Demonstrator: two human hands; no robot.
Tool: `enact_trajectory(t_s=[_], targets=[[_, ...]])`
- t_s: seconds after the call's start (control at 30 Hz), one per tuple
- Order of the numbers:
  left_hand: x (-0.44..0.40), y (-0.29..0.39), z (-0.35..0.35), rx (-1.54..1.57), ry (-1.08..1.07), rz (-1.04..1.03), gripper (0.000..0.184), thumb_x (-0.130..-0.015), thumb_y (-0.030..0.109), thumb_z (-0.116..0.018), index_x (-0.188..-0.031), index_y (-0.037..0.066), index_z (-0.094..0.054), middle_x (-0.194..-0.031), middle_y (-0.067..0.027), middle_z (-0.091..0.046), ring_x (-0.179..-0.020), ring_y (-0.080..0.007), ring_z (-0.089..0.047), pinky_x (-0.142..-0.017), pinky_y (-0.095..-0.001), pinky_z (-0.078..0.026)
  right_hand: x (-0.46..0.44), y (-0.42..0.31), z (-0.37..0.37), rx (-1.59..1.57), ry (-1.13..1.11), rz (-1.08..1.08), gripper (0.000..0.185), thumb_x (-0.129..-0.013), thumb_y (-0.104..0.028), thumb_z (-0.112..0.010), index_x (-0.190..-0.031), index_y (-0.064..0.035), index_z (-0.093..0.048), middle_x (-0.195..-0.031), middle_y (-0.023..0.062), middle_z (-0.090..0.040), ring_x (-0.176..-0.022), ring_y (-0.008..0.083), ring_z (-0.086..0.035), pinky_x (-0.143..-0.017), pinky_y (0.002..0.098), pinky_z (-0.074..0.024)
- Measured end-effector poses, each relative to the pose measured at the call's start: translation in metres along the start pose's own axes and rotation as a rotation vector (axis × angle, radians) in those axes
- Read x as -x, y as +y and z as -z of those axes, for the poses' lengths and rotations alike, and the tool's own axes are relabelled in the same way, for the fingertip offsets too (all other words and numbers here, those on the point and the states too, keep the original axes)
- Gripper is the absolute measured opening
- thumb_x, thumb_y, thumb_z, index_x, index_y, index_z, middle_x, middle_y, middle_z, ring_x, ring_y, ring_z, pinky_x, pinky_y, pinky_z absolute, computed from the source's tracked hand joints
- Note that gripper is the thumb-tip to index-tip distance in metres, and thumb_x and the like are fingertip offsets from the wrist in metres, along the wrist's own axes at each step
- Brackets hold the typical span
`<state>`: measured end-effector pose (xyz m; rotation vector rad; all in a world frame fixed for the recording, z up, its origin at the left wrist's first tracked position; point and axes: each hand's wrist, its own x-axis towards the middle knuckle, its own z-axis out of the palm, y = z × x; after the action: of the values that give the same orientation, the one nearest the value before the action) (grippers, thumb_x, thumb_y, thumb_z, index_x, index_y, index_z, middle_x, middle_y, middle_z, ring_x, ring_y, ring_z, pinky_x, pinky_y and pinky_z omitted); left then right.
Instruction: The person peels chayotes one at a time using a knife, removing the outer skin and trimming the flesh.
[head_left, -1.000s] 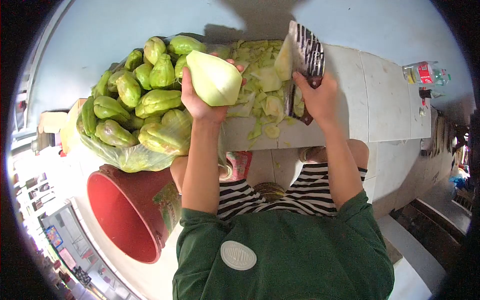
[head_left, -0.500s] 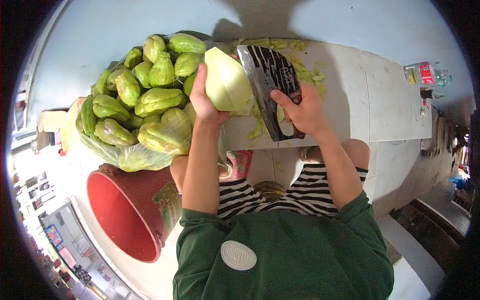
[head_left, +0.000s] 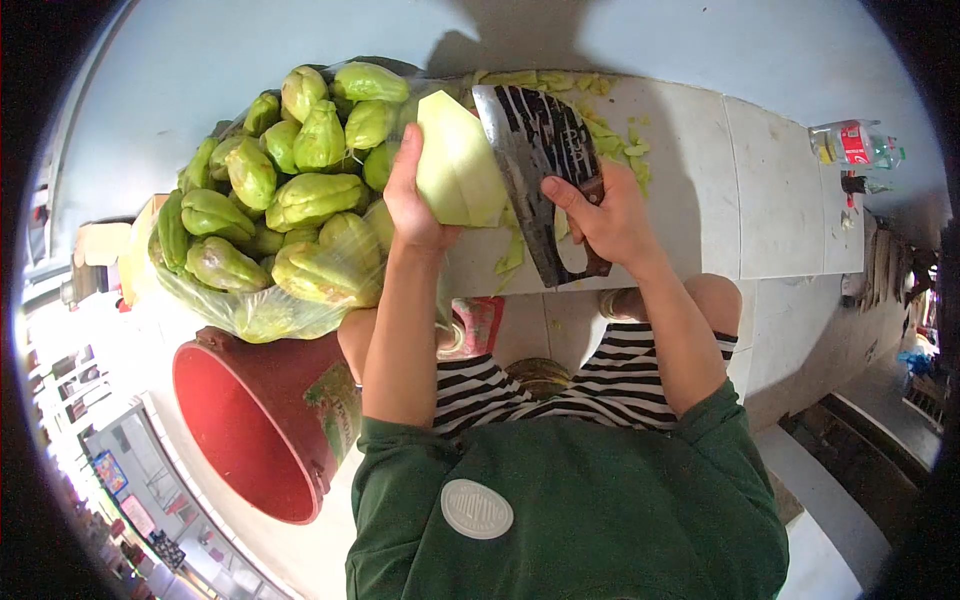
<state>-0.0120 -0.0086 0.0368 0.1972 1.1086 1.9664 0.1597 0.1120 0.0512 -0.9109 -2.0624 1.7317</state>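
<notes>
My left hand (head_left: 415, 200) grips a peeled pale-green chayote (head_left: 456, 165), thumb along its left side, the far fingers hidden behind it. My right hand (head_left: 612, 218) is wrapped round the brown handle of a wide dark cleaver (head_left: 535, 150), thumb resting on the blade's side. The blade's bright edge faces the chayote and lies close along its right side; whether they touch I cannot tell. Left of my left hand, unpeeled green chayotes (head_left: 315, 200) fill a clear plastic bag (head_left: 270, 318). Green peelings (head_left: 625, 140) lie scattered on the tiled ledge (head_left: 690, 200) behind the cleaver.
A red bucket (head_left: 250, 430) lies tilted at the lower left, its mouth facing left. A plastic bottle with a red label (head_left: 853, 147) rests on the ledge's far right. The wall (head_left: 650, 45) rises behind the ledge. My knees and striped shorts (head_left: 625, 375) are below it.
The chayote has turned slightly in my left hand and shifted a little right. The cleaver has moved only slightly and stays in my right hand.
</notes>
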Motion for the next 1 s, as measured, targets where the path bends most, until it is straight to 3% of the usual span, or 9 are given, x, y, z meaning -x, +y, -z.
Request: enact_trajectory(t_s=[0.23, 0.3, 0.37, 0.47, 0.57, 0.7, 0.77, 0.9, 1.0], targets=[[0.001, 0.0, 0.001, 0.113, -0.074, 0.011, 0.058, -0.094, 0.05, -0.043, -0.126, 0.002, -0.052, -0.111, -0.0131, -0.063, -0.097, -0.0268, -0.062, -0.086, -0.04, -0.05, 0.0, 0.003, -0.002, -0.016, -0.028, 0.0, 0.041, -0.085, -0.037, -0.071, -0.079, 0.0012, -0.059, -0.053, 0.0013, -0.055, -0.041, 0.0075, -0.048, -0.039, 0.0262, -0.0378], [0.004, -0.004, -0.003, 0.13, -0.104, 0.008, 0.058, -0.094, 0.05, -0.043, -0.126, 0.002, -0.053, -0.11, -0.0131, -0.063, -0.097, -0.0267, -0.062, -0.086, -0.0398, -0.05, -0.002, 0.002, -0.006, 0.01, 0.016, 0.083, 0.039, -0.085, -0.037, -0.071, -0.08, -0.0002, -0.059, -0.053, 0.0002, -0.055, -0.042, 0.0072, -0.048, -0.04, 0.0262, -0.0383], [0.008, -0.013, -0.011, 0.046, 0.019, 0.076, 0.056, -0.094, 0.048, -0.045, -0.117, -0.002, -0.056, -0.103, -0.0127, -0.065, -0.088, -0.0233, -0.064, -0.077, -0.0363, -0.053, -0.003, -0.002, -0.008, -0.03, 0.022, 0.06, 0.036, -0.086, -0.034, -0.071, -0.078, -0.0021, -0.058, -0.051, -0.0012, -0.053, -0.041, 0.0067, -0.048, -0.039, 0.0248, -0.0385], [0.01, -0.008, -0.015, 0.002, -0.002, 0.086, 0.055, -0.093, 0.048, -0.047, -0.116, -0.001, -0.056, -0.1, -0.0131, -0.065, -0.084, -0.0236, -0.065, -0.074, -0.0371, -0.053, -0.002, -0.003, -0.008, -0.059, 0.035, 0.066, 0.033, -0.087, -0.032, -0.07, -0.077, -0.0038, -0.057, -0.05, -0.0027, -0.05, -0.041, 0.0062, -0.048, -0.04, 0.0234, -0.0389], [0.013, -0.005, -0.015, -0.097, -0.007, 0.072, 0.056, -0.092, 0.051, -0.048, -0.123, 0.005, -0.055, -0.104, -0.0115, -0.064, -0.089, -0.0275, -0.063, -0.08, -0.0406, -0.052, -0.001, -0.004, -0.003, -0.028, 0.005, 0.06, 0.032, -0.087, -0.031, -0.07, -0.077, -0.0037, -0.058, -0.05, -0.0029, -0.051, -0.041, 0.0061, -0.048, -0.04, 0.0235, -0.0391], [0.012, -0.003, -0.013, -0.012, 0.014, 0.058, 0.055, -0.092, 0.05, -0.048, -0.123, 0.005, -0.055, -0.101, -0.0112, -0.064, -0.087, -0.0272, -0.063, -0.079, -0.0403, -0.052, 0.0, -0.002, -0.002, 0.038, -0.046, 0.107, 0.037, -0.086, -0.036, -0.071, -0.075, -0.0031, -0.059, -0.05, -0.002, -0.051, -0.042, 0.0059, -0.046, -0.041, 0.0255, -0.0361], [0.01, -0.007, -0.004, -0.001, -0.103, 0.016, 0.055, -0.093, 0.049, -0.047, -0.124, 0.004, -0.054, -0.103, -0.0112, -0.064, -0.087, -0.0268, -0.063, -0.079, -0.0407, -0.052, 0.002, -0.003, -0.003, -0.004, -0.045, 0.06, 0.036, -0.086, -0.036, -0.071, -0.074, -0.0033, -0.059, -0.05, -0.0019, -0.051, -0.042, 0.0059, -0.046, -0.041, 0.0255, -0.036], [0.01, -0.012, -0.01, 0.008, -0.004, -0.021, 0.055, -0.094, 0.049, -0.047, -0.125, 0.005, -0.053, -0.105, -0.0112, -0.063, -0.089, -0.0265, -0.063, -0.078, -0.0409, -0.052, 0.001, -0.002, -0.006, -0.079, -0.054, 0.012, 0.035, -0.086, -0.034, -0.071, -0.074, -0.0034, -0.06, -0.051, -0.0023, -0.052, -0.043, 0.0059, -0.046, -0.041, 0.025, -0.0363], [0.011, -0.012, -0.014, 0.11, 0.069, -0.016, 0.052, -0.094, 0.048, -0.046, -0.112, 0.001, -0.058, -0.091, -0.0115, -0.065, -0.077, -0.023, -0.064, -0.07, -0.0363, -0.053, 0.002, -0.006, -0.01, -0.105, -0.035, -0.01, 0.033, -0.088, -0.031, -0.07, -0.077, -0.003, -0.057, -0.051, -0.0018, -0.052, -0.042, 0.0067, -0.05, -0.041, 0.0231, -0.0391]])
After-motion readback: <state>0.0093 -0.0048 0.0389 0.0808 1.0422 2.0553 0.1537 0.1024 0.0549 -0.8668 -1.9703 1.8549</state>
